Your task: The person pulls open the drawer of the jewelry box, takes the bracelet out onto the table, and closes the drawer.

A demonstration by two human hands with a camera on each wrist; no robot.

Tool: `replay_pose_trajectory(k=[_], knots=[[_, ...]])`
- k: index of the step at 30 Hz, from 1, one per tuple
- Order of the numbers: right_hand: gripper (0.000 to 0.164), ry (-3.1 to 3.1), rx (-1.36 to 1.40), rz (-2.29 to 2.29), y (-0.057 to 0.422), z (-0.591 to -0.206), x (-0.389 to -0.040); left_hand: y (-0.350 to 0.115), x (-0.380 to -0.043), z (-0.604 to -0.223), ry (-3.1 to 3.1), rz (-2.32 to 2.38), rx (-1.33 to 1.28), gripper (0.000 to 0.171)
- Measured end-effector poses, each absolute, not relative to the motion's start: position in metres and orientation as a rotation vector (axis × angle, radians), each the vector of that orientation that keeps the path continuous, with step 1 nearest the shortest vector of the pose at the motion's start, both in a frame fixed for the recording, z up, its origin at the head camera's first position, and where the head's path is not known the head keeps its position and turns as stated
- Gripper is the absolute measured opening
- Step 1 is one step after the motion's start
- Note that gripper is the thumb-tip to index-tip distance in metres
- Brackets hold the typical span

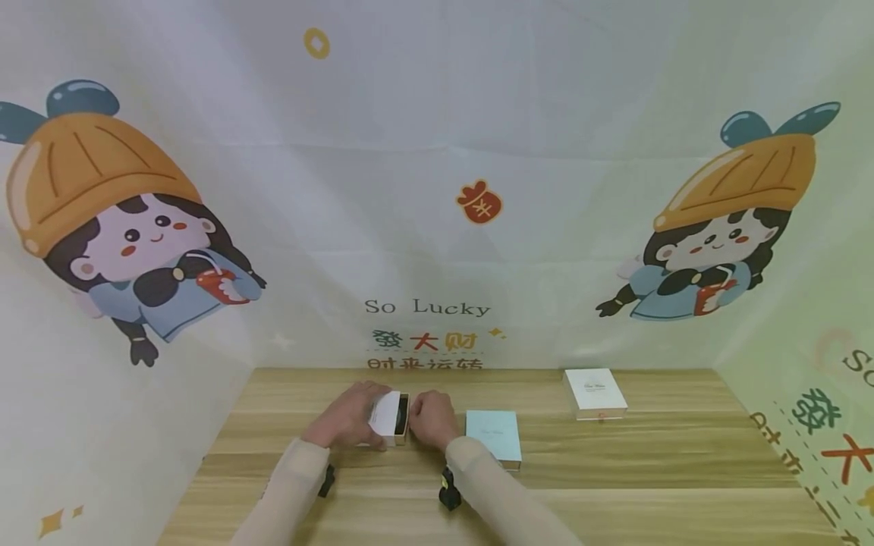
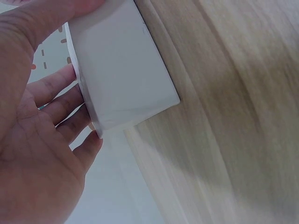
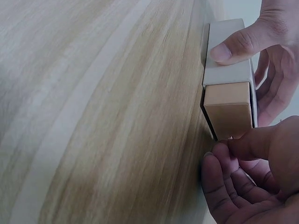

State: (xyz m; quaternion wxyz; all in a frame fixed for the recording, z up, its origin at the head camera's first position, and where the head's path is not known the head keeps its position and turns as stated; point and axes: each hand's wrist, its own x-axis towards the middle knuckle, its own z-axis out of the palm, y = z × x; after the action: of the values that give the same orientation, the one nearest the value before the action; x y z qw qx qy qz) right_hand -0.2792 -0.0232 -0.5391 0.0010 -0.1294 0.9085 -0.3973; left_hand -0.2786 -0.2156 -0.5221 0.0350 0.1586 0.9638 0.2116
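Observation:
A white drawer box (image 1: 385, 415) sits on the wooden table, its inner drawer (image 3: 229, 107) slid partly out toward the right. Something dark shows inside the drawer in the head view. My left hand (image 1: 353, 417) grips the white outer sleeve (image 2: 121, 65), thumb on the near side and fingers on the far side. At the drawer's outer end, my right hand (image 1: 433, 419) pinches with thumb and index finger (image 3: 222, 156); the bit between the fingertips is mostly hidden. Beside the right wrist lies a pale blue box (image 1: 493, 436), closed.
Another white box (image 1: 594, 393), closed, lies farther right near the back edge of the table (image 1: 655, 455). A printed cloth backdrop (image 1: 546, 265) rises behind the table and along both sides.

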Motion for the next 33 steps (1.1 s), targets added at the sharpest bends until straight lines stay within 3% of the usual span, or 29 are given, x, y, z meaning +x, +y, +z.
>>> replay_pose_trajectory(k=[14,33], knots=[[0.041,2.891,-0.474,-1.188,-0.015,-0.535,-0.279,-0.216,-0.279,-0.521,2.964,0.662,0.497,0.096],[0.025,2.818,-0.556,-1.025,0.002,-0.525,-0.285,-0.217,-0.28,-0.522,2.947,0.646,0.476,0.101]])
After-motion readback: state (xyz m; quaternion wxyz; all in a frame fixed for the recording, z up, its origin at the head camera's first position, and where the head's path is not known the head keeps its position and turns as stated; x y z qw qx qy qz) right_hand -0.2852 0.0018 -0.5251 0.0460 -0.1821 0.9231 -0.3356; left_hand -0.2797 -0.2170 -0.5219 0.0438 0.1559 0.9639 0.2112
